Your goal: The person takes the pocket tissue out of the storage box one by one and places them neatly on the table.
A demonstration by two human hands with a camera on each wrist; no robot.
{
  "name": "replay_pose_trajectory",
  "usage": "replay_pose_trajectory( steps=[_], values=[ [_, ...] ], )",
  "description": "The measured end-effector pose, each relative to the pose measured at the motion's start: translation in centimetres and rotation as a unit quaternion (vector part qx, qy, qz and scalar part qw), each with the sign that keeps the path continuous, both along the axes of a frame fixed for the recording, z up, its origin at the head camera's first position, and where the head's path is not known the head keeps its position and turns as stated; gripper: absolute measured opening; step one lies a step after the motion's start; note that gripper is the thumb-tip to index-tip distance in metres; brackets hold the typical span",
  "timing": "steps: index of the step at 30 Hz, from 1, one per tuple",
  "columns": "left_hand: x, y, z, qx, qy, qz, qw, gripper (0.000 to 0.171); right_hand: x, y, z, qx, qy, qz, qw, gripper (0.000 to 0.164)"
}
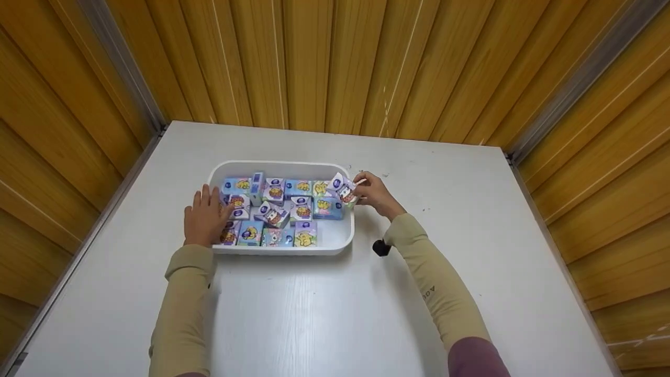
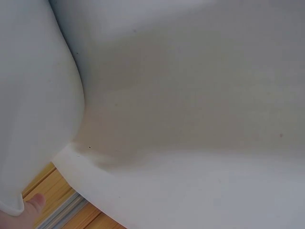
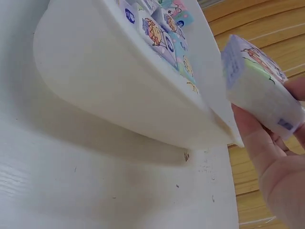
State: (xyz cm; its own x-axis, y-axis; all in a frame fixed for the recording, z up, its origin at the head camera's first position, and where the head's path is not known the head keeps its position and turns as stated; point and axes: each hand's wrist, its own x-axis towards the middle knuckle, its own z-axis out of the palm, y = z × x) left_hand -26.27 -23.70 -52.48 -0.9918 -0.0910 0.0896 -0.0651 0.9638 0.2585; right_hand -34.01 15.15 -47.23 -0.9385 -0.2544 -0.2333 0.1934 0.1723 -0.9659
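A white plastic tray [image 1: 335,235] holds many small tissue packs with cartoon prints in purple, blue and yellow. My right hand [image 1: 378,195] pinches one tissue pack [image 1: 343,189] by its side, tilted over the tray's right rim. In the right wrist view, fingers [image 3: 259,143] and thumb hold this tissue pack [image 3: 262,86] above the rim. My left hand [image 1: 207,215] lies across the left rim, fingers fairly straight, thumb over the packs inside. Only a fingertip of the left hand [image 2: 34,204] shows beside the rim in the left wrist view.
The tray stands on a white table [image 1: 293,314]. A bare patch of tray floor shows at its front right corner. Yellow wood-look panels [image 1: 335,63] rise behind and at both sides. A small black object [image 1: 381,247] sits by the right wrist.
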Motion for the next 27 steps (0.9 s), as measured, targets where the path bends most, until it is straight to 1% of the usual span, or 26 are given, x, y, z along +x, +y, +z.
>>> replay_pose_trajectory(
  steps=[3, 6, 8, 11, 13, 15, 19, 20, 24, 27],
  values=[
    [-0.1, -0.1, 0.0, -0.001, -0.004, -0.001, 1.0000, 0.073, -0.3, 0.6, -0.5, -0.035, -0.009, -0.055, 0.998, 0.032],
    [-0.2, -0.1, -0.1, 0.000, -0.008, 0.000, 1.0000, 0.074, -0.5, 1.2, -1.1, -0.071, -0.022, -0.106, 0.992, 0.036],
    [-0.3, -0.1, -0.1, -0.001, -0.008, 0.001, 1.0000, 0.075, -0.7, 1.6, -1.4, -0.095, -0.031, -0.136, 0.986, 0.035],
    [-0.3, -0.2, -0.2, 0.000, -0.008, 0.001, 1.0000, 0.075, -0.7, 2.1, -1.9, -0.131, -0.043, -0.181, 0.974, 0.033],
    [-0.3, -0.2, -0.2, -0.001, -0.006, 0.001, 1.0000, 0.075, -0.7, 2.4, -2.3, -0.140, -0.048, -0.209, 0.967, 0.033],
    [-0.3, -0.2, -0.2, -0.001, -0.004, 0.000, 1.0000, 0.075, -0.8, 2.5, -2.8, -0.135, -0.054, -0.231, 0.962, 0.034],
    [-0.2, -0.3, -0.1, -0.001, 0.000, -0.001, 1.0000, 0.075, -0.8, 2.8, -3.7, -0.113, -0.075, -0.264, 0.955, 0.038],
    [-0.2, -0.3, -0.1, -0.001, 0.001, -0.002, 1.0000, 0.075, -0.8, 2.8, -3.9, -0.115, -0.085, -0.270, 0.952, 0.039],
    [-0.1, -0.2, -0.1, -0.001, 0.001, -0.002, 1.0000, 0.075, -0.6, 2.9, -4.8, -0.151, -0.115, -0.285, 0.940, 0.042],
    [-0.1, -0.2, -0.3, 0.002, 0.001, -0.001, 1.0000, 0.074, -0.5, 3.0, -5.5, -0.175, -0.128, -0.293, 0.931, 0.043]
  ],
)
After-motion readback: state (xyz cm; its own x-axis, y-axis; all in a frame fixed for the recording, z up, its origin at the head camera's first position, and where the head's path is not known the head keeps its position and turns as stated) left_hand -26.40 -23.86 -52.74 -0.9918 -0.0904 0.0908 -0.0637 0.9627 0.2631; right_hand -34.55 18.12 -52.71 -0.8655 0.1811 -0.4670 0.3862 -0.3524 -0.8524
